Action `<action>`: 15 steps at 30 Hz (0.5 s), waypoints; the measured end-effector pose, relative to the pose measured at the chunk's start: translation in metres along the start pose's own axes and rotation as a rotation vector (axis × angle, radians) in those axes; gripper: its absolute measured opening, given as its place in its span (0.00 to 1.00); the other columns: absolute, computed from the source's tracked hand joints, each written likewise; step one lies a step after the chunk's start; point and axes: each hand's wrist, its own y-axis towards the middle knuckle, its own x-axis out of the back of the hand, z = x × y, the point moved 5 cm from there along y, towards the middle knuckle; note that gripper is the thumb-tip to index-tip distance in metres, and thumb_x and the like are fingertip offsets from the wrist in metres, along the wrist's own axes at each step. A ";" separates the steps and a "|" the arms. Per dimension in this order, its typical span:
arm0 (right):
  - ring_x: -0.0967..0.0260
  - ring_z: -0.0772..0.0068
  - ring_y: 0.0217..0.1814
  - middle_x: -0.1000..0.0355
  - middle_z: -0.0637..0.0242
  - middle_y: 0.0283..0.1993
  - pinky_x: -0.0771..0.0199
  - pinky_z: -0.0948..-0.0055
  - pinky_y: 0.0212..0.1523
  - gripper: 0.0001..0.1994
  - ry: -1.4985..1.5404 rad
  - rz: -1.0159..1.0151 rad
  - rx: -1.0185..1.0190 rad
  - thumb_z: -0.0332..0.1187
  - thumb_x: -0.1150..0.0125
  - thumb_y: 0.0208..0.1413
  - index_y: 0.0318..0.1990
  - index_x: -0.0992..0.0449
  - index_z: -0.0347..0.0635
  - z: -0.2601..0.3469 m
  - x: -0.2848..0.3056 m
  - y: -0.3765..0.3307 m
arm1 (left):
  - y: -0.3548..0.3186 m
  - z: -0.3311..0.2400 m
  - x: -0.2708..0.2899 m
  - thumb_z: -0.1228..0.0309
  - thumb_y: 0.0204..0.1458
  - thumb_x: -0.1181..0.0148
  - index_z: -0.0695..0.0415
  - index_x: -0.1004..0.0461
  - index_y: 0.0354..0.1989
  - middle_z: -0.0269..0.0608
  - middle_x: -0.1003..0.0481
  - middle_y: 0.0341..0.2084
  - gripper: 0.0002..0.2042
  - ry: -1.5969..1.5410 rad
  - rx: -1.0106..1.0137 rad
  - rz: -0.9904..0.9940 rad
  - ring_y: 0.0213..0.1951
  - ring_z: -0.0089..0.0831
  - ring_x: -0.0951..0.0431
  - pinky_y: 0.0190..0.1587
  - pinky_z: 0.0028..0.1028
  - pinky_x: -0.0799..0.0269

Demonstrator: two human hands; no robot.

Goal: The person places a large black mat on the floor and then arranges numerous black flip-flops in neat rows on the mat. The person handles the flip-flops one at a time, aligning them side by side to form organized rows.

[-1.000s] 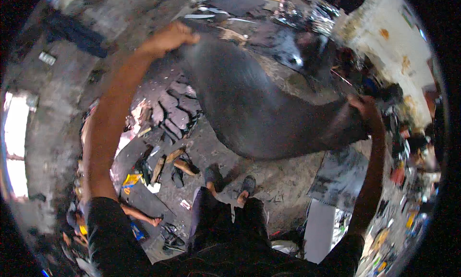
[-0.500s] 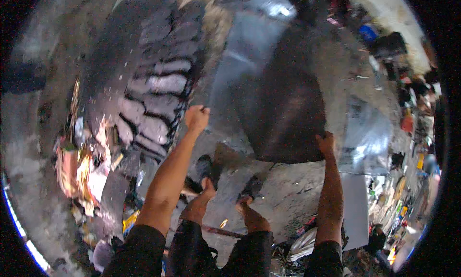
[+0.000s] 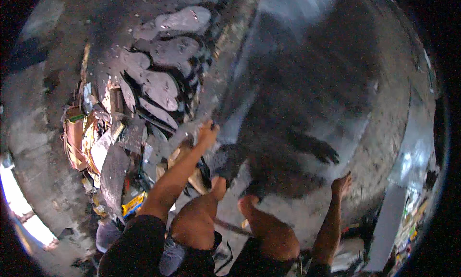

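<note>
A large, dark, shiny sheet (image 3: 307,90) spreads out in front of me, with broad shadows across it. My left hand (image 3: 207,135) is closed at its near left corner, with a bit of dark material between the fingers. At the near right corner, my right hand (image 3: 342,185) has bent fingers and seems to pinch the edge, though blur softens the detail. A hand-shaped shadow falls on the sheet beside it. My feet, in dark footwear (image 3: 228,158), are close to the sheet's near edge.
Several grey sole-shaped pieces (image 3: 161,87) lie in overlapping rows to the left. Nearer are scraps, a brown carton (image 3: 73,140) and a yellow packet (image 3: 134,203). A pale board (image 3: 385,229) and a shiny clear sheet (image 3: 413,154) are at the right, beside more clutter.
The dark sheet has spread wider and lies flatter. My right hand has moved lower in view and my left hand slightly lower; the view has swung, bringing the sole-shaped pieces nearer.
</note>
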 end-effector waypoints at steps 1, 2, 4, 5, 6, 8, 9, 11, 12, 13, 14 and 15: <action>0.39 0.41 0.75 0.36 0.48 0.73 0.37 0.44 0.71 0.32 0.137 -0.121 0.024 0.43 0.42 0.69 0.76 0.39 0.42 0.039 0.001 0.000 | 0.000 0.021 -0.011 0.54 0.63 0.35 0.63 0.31 0.68 0.63 0.22 0.55 0.32 -0.052 -0.055 -0.025 0.56 0.59 0.21 0.59 0.46 0.26; 0.38 0.45 0.75 0.33 0.52 0.72 0.36 0.46 0.72 0.32 0.244 -0.226 0.050 0.46 0.40 0.68 0.75 0.38 0.42 0.069 0.010 -0.017 | -0.007 0.027 -0.024 0.53 0.63 0.35 0.62 0.33 0.69 0.64 0.22 0.55 0.32 -0.075 -0.065 -0.131 0.56 0.60 0.21 0.59 0.47 0.26; 0.45 0.42 0.79 0.40 0.49 0.77 0.46 0.42 0.75 0.31 0.518 -0.301 0.186 0.49 0.44 0.71 0.75 0.37 0.44 0.136 0.030 -0.047 | -0.019 0.025 -0.038 0.55 0.62 0.34 0.61 0.34 0.70 0.63 0.23 0.55 0.33 -0.088 -0.084 -0.245 0.56 0.61 0.22 0.59 0.48 0.27; 0.48 0.40 0.81 0.44 0.48 0.79 0.51 0.40 0.77 0.30 0.653 -0.363 0.243 0.51 0.46 0.73 0.75 0.37 0.45 0.165 0.040 -0.053 | -0.018 0.019 -0.044 0.56 0.61 0.33 0.60 0.35 0.70 0.62 0.23 0.55 0.33 -0.095 -0.108 -0.248 0.55 0.62 0.23 0.60 0.49 0.28; 0.49 0.41 0.81 0.44 0.49 0.80 0.51 0.40 0.77 0.30 0.610 -0.452 0.281 0.50 0.46 0.73 0.75 0.36 0.45 0.188 0.037 -0.051 | -0.022 0.014 -0.043 0.58 0.60 0.31 0.60 0.35 0.71 0.60 0.24 0.56 0.34 -0.063 -0.193 -0.240 0.57 0.62 0.24 0.61 0.49 0.28; 0.49 0.43 0.82 0.44 0.51 0.80 0.53 0.40 0.78 0.28 0.525 -0.637 0.346 0.49 0.47 0.74 0.74 0.35 0.46 0.228 0.030 -0.044 | -0.033 -0.007 -0.027 0.62 0.57 0.29 0.58 0.35 0.71 0.57 0.27 0.58 0.35 0.013 -0.363 -0.234 0.59 0.61 0.27 0.62 0.50 0.29; 0.49 0.43 0.82 0.44 0.52 0.80 0.54 0.40 0.79 0.28 0.453 -0.628 0.355 0.49 0.46 0.73 0.74 0.35 0.47 0.244 0.027 -0.044 | -0.046 -0.033 0.002 0.64 0.54 0.28 0.58 0.34 0.70 0.56 0.28 0.59 0.35 0.010 -0.436 -0.370 0.61 0.59 0.29 0.63 0.50 0.31; 0.49 0.45 0.82 0.43 0.53 0.80 0.55 0.41 0.80 0.28 0.314 -0.585 0.373 0.50 0.46 0.73 0.74 0.35 0.48 0.271 0.037 -0.060 | -0.077 -0.078 0.076 0.66 0.51 0.26 0.56 0.34 0.71 0.54 0.32 0.62 0.37 0.030 -0.538 -0.641 0.64 0.57 0.34 0.66 0.50 0.35; 0.46 0.48 0.81 0.42 0.53 0.79 0.53 0.42 0.79 0.28 0.318 -0.611 0.351 0.50 0.46 0.73 0.74 0.35 0.49 0.265 0.027 -0.049 | -0.077 -0.091 0.108 0.66 0.51 0.25 0.55 0.35 0.71 0.53 0.33 0.64 0.38 0.048 -0.584 -0.770 0.66 0.56 0.35 0.68 0.50 0.38; 0.45 0.49 0.80 0.41 0.53 0.78 0.50 0.44 0.79 0.28 0.678 -0.510 0.356 0.49 0.45 0.74 0.74 0.35 0.49 0.255 0.025 -0.039 | -0.071 -0.100 0.140 0.67 0.49 0.25 0.56 0.36 0.72 0.53 0.33 0.65 0.40 0.062 -0.616 -0.874 0.67 0.56 0.36 0.71 0.50 0.41; 0.43 0.51 0.79 0.40 0.53 0.78 0.47 0.46 0.78 0.27 1.025 -0.388 0.353 0.48 0.45 0.74 0.74 0.35 0.48 0.244 0.022 -0.028 | -0.063 -0.109 0.161 0.68 0.48 0.24 0.56 0.38 0.72 0.54 0.33 0.66 0.41 0.075 -0.643 -0.970 0.68 0.56 0.37 0.73 0.50 0.43; 0.42 0.53 0.78 0.39 0.53 0.77 0.45 0.48 0.77 0.27 1.369 -0.254 0.335 0.47 0.45 0.74 0.75 0.35 0.48 0.232 0.015 -0.024 | -0.057 -0.115 0.168 0.66 0.48 0.24 0.56 0.39 0.73 0.53 0.33 0.67 0.43 0.148 -0.615 -0.969 0.68 0.56 0.37 0.73 0.51 0.44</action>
